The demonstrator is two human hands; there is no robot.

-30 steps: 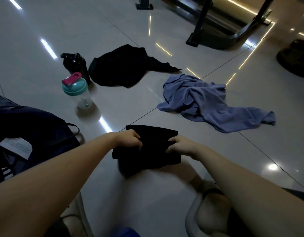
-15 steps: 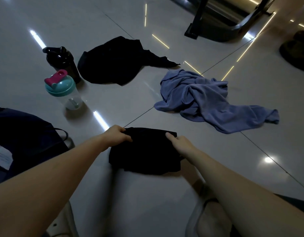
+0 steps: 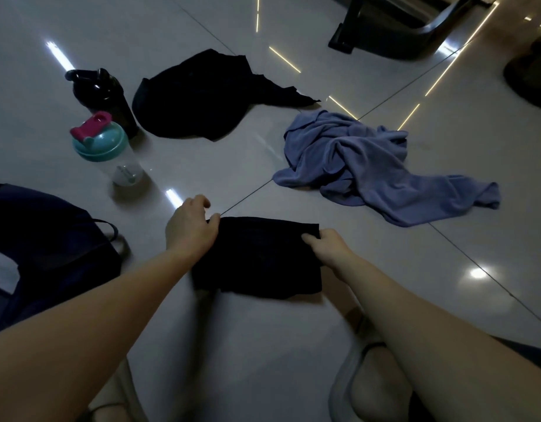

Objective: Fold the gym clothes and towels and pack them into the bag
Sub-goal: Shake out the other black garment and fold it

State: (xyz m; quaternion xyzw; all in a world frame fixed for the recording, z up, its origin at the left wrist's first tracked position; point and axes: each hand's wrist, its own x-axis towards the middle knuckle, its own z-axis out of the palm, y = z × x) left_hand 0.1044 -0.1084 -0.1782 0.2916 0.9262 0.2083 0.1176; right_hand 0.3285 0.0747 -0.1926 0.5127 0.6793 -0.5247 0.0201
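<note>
One black garment (image 3: 263,257): right hand (image 3: 327,248) pinches it, grip of left hand (image 3: 188,229) unclear; bag (image 3: 49,239) tag (image 3: 2,274) illegible.

On a glossy pale tiled floor (image 3: 263,345), the right hand (image 3: 330,248) pinches a folded black fabric garment's (image 3: 263,260) far right corner; the left hand (image 3: 190,229) rests on its left edge.

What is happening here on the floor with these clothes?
A person sitting on the floor is folding a black garment, already a small rectangle before them. The left hand rests at its left edge and the right hand holds its right edge. A crumpled blue towel and a second black garment lie farther off, not yet folded. The dark bag sits on the left, near a teal-lidded bottle and a black bottle.
</note>
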